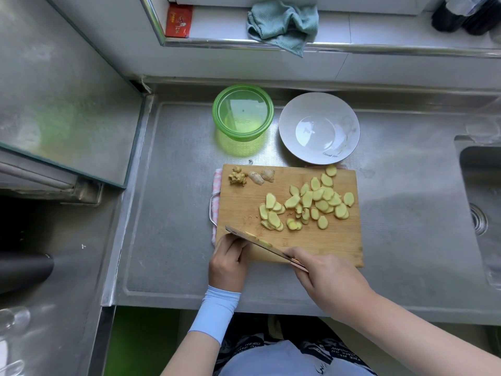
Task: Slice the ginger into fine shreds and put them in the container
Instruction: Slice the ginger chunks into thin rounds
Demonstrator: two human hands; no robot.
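**Knife on the board, ginger in slices**

The board [238,202] lies on the steel worktop [168,185], with a pink cloth [215,185] showing under its left edge. The ginger slices [306,204] lie in a loose, overlapping heap across the right half of the board, flat and pale yellow. A few knobbly ginger offcuts [252,176] sit at the far left corner, apart from the heap.

The right hand [328,280] grips the knife [257,241] by its handle at the near edge of the board. The blade runs from there to the left and away, and small yellow bits cling to its flat. The left hand [229,263] is at the near left corner of the board, fingers curled, knuckles close against the blade. Whether it holds any ginger under those fingers cannot be told, as the hand and blade hide that spot. A pale blue sleeve [217,313] covers the left forearm.

The green container [217,115] stands on the worktop beyond the board's far left corner, well apart from the slices. A white plate [287,126] sits just right of it, near the board's far edge. A sink [482,199] is at the far right, and a teal rag [282,23] hangs over the ledge behind.
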